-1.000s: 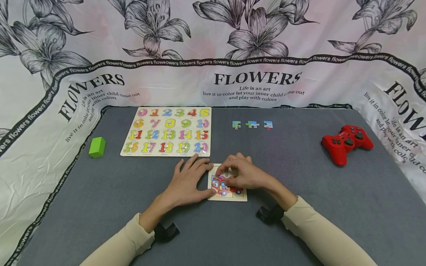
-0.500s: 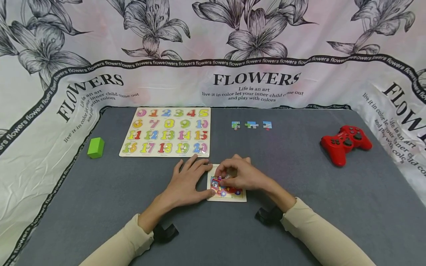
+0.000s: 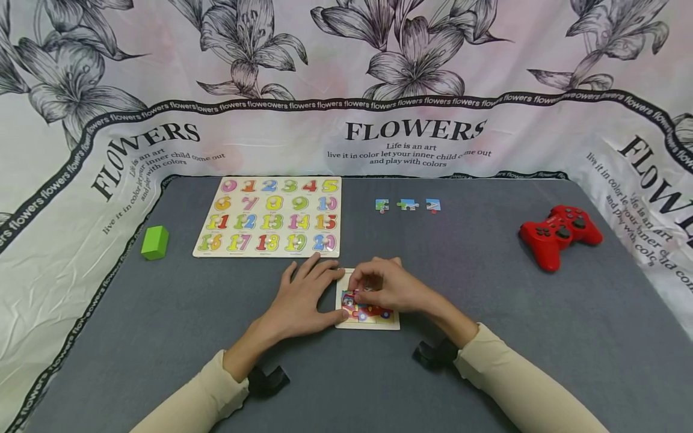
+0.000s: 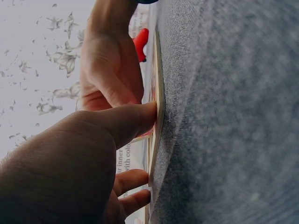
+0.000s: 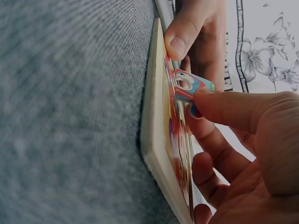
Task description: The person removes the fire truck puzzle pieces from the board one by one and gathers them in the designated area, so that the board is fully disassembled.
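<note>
A small wooden puzzle board (image 3: 373,326) with a red vehicle picture lies in front of the person. My left hand (image 3: 305,297) rests at its left side, fingers spread, thumb pressing on the near left corner. My right hand (image 3: 397,285) is over the board. Between its thumb and index finger it pinches a jigsaw piece (image 5: 187,84) printed with a cartoon eye. That piece stands tilted, its lower edge right at the picture's surface in the right wrist view. The right hand hides the upper right of the board in the head view.
Behind the left hand lies a board of coloured numbers (image 3: 271,216). Three loose jigsaw pieces (image 3: 408,205) sit in a row at the back. A green block (image 3: 155,242) stands at left, a red game controller (image 3: 560,234) at right. A flower-printed cloth (image 3: 411,138) hangs behind the table.
The right hand has shifted slightly down and left over the board, and the pinched piece tilts differently over the picture. The left hand keeps its place on the board.
</note>
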Available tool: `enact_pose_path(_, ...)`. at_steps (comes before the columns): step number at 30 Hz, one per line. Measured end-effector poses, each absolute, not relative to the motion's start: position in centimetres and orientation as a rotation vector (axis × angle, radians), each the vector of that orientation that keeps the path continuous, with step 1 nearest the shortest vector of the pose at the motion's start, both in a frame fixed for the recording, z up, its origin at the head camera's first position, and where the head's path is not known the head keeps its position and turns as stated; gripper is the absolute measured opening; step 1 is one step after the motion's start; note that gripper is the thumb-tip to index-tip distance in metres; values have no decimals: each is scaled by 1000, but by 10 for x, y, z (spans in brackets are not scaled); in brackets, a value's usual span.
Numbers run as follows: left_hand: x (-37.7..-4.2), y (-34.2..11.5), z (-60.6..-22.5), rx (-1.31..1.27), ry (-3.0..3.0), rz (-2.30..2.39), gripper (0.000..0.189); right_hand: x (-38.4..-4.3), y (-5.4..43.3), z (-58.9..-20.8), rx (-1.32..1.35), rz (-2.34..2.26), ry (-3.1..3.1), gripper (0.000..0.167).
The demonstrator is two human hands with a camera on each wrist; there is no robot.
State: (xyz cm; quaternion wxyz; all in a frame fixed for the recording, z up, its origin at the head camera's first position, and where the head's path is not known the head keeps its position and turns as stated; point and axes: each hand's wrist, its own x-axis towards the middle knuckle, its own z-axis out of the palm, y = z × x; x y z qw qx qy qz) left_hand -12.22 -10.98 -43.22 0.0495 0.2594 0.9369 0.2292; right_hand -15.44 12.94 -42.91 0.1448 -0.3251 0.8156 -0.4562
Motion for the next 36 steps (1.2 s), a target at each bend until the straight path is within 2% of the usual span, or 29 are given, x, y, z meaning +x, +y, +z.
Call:
enact_pose_path(20, -121, -111, -432, 790, 2829, 698, 74, -168, 143, -424, -844, -1492, 2286, 16)
enact_pose_path(36, -121, -109, -432, 783, 2834, 675, 75, -213, 184, -419, -609, -1524, 2518, 18)
